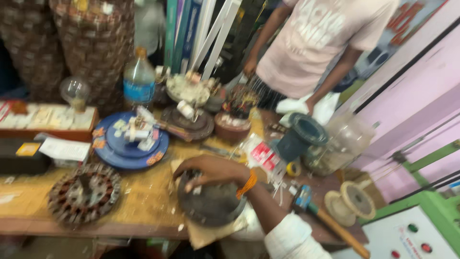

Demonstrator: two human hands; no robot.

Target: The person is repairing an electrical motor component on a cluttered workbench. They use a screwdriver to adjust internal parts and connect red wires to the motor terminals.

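Note:
My right hand, with an orange band at the wrist and a white sleeve behind it, reaches in from the lower right. Its fingers curl over the top rim of a dark round metal motor housing that stands on a scrap of brown paper at the wooden bench's front edge. Left of it lies a round stator with copper windings. My left hand is out of sight. The picture is blurred, so the exact grip is hard to read.
Another person in a pink shirt stands behind the bench. On it are a blue round cover, a plastic bottle, a glass bulb, a wooden-handled hammer, a spool and a clear jar. A white control box sits at lower right.

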